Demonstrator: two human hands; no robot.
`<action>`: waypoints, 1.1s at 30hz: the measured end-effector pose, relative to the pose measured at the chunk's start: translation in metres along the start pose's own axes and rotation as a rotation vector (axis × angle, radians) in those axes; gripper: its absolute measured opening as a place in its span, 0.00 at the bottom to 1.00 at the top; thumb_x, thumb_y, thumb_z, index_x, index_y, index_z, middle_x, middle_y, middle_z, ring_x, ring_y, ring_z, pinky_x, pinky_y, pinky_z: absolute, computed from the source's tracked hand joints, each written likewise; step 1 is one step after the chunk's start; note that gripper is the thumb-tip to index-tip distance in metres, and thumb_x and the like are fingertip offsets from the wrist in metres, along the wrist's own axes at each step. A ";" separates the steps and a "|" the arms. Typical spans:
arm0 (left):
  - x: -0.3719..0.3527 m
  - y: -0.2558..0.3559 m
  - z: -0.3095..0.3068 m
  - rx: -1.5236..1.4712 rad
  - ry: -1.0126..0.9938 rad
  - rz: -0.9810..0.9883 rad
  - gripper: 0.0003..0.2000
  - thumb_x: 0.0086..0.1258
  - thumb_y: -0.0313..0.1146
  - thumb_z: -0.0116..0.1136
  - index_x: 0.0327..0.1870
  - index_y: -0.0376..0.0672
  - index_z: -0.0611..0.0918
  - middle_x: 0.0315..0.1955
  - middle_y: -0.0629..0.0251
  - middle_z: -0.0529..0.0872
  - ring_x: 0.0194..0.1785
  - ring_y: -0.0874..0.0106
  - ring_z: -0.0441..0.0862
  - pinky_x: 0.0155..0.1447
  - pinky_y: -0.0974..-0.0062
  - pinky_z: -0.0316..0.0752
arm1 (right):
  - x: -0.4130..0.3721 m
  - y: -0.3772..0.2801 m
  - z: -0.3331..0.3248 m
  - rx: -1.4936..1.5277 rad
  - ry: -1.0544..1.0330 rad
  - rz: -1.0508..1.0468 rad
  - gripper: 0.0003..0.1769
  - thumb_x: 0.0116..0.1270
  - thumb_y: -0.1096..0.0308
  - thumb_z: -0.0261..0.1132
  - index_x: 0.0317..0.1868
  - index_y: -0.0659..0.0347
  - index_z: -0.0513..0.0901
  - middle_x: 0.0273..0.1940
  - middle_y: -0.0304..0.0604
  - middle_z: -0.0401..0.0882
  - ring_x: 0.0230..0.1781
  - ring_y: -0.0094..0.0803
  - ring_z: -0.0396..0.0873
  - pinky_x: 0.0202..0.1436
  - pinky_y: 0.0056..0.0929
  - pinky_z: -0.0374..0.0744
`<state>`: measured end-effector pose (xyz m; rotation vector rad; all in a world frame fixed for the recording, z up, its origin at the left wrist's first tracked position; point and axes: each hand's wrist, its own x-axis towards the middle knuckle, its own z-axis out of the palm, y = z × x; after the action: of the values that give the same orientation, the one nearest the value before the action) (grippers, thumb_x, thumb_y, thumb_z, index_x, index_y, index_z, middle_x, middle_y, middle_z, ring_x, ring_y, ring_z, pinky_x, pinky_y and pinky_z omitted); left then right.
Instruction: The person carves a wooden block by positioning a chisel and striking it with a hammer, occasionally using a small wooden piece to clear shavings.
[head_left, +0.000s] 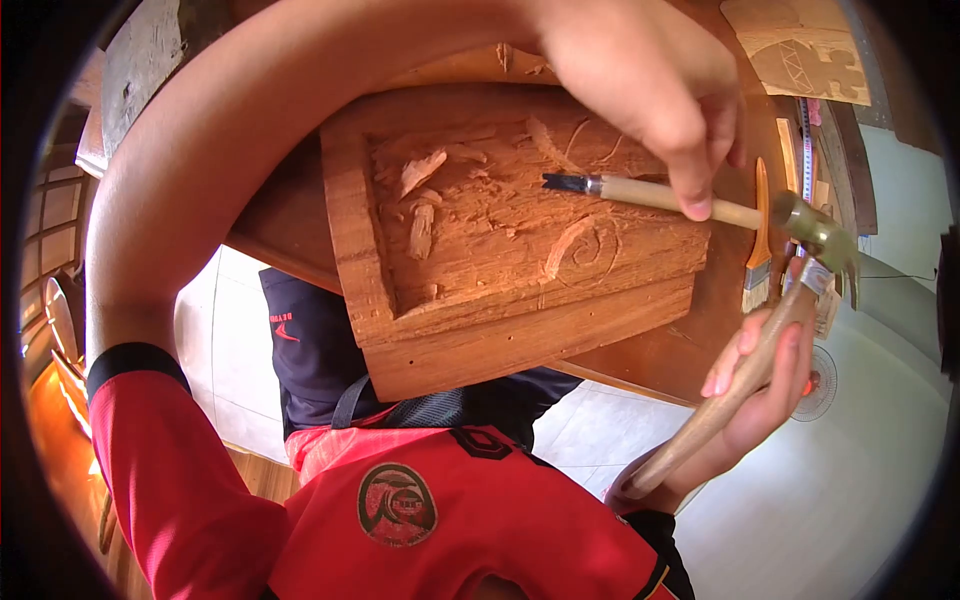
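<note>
My left hand reaches around from the far side, its fingers closed on the wooden handle of a carving chisel. The chisel lies nearly level over the wood panel, its dark forked tip pointing left above the carved recess. A claw hammer is gripped by its wooden handle in my right hand, its head right at the chisel's butt end. Curved lines and a spiral are marked on the recessed face. Loose wood chips lie in the recess, beside the raised border.
A flat paintbrush with an orange handle lies on the brown table, right of the panel. A patterned wooden piece and a measuring tape are at the upper right. The panel's near edge overhangs my lap.
</note>
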<state>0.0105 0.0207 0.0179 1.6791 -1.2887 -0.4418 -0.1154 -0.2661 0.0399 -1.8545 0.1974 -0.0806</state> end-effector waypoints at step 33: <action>-0.012 0.010 -0.010 0.014 -0.096 0.017 0.16 0.70 0.45 0.67 0.40 0.39 0.91 0.71 0.46 0.73 0.79 0.52 0.66 0.79 0.54 0.65 | -0.012 0.000 0.007 0.014 -0.015 -0.030 0.24 0.84 0.62 0.47 0.72 0.69 0.69 0.30 0.44 0.71 0.13 0.22 0.64 0.15 0.20 0.65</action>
<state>0.0075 0.0354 0.0282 1.6747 -1.3781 -0.5093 -0.1258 -0.2575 0.0389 -1.8439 0.1585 -0.0885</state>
